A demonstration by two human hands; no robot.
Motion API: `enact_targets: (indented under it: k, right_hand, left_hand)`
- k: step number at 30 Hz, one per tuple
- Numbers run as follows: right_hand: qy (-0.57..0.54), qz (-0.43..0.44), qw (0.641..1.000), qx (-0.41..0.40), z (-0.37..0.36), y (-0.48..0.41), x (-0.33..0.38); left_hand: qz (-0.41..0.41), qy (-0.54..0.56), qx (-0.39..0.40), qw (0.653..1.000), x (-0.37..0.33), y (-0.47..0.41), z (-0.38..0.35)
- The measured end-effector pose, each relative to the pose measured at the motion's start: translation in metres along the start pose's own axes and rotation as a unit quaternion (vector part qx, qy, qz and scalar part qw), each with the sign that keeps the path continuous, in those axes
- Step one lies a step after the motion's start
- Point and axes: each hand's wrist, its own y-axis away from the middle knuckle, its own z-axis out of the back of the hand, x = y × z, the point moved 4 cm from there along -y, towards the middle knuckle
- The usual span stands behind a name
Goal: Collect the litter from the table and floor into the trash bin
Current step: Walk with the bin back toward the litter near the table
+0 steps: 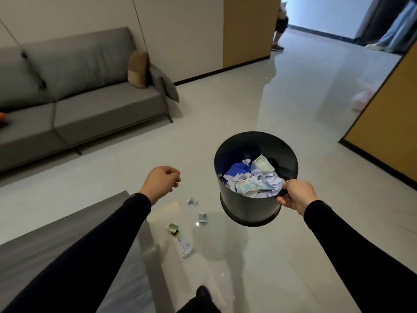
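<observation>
Below, scraps [202, 218] litter the floor beside the grey table [67, 222]; right grip [295, 196] clamps the trash bin [248, 206], left grip [161, 181] curled closed.

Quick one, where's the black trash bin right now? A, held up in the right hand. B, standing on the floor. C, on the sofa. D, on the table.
A: the right hand grips the trash bin at its rim, clear of the floor.

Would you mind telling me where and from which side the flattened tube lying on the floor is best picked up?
Pinch the tube across its flat middle, coming straight down from above on the open-floor side. It lies flat on the floor, long and narrow, with the table close on its left, so fingers probably fit best across its width.
</observation>
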Motion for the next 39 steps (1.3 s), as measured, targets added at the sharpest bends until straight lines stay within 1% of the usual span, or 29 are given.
enact_targets:
  k: [2, 9, 15, 21, 24, 29, 34, 39]
  right_hand:
    - [0.032, -0.008, 0.999, 0.017, -0.009, -0.024, 0.005]
    - [0.051, -0.054, 0.997, 0.022, -0.045, -0.108, 0.019]
    - [0.084, -0.064, 0.994, 0.001, -0.067, -0.19, 0.038]
    - [0.112, -0.087, 0.99, 0.027, -0.097, -0.274, 0.04]
    - [0.126, -0.099, 0.986, 0.049, -0.113, -0.334, 0.018]
    - [0.146, -0.093, 0.981, 0.085, -0.14, -0.435, -0.039]
    - [0.157, -0.082, 0.978, 0.107, -0.157, -0.534, -0.111]
    - [0.17, -0.07, 0.978, 0.102, -0.161, -0.614, -0.174]
  left_hand:
    - [0.018, 0.005, -0.004, 1.0, 0.004, -0.013, -0.008]
    - [0.079, 0.018, -0.015, 0.997, 0.031, -0.102, -0.035]
    - [0.132, -0.003, 0.001, 0.991, 0.05, -0.185, -0.058]
    - [0.156, -0.015, 0.018, 0.987, 0.061, -0.238, -0.1]
    - [0.166, -0.018, 0.014, 0.986, 0.087, -0.274, -0.133]
    - [0.195, -0.019, 0.01, 0.981, 0.156, -0.337, -0.206]
    - [0.166, -0.028, 0.022, 0.986, 0.242, -0.405, -0.287]
    - [0.135, -0.033, 0.023, 0.99, 0.324, -0.459, -0.349]
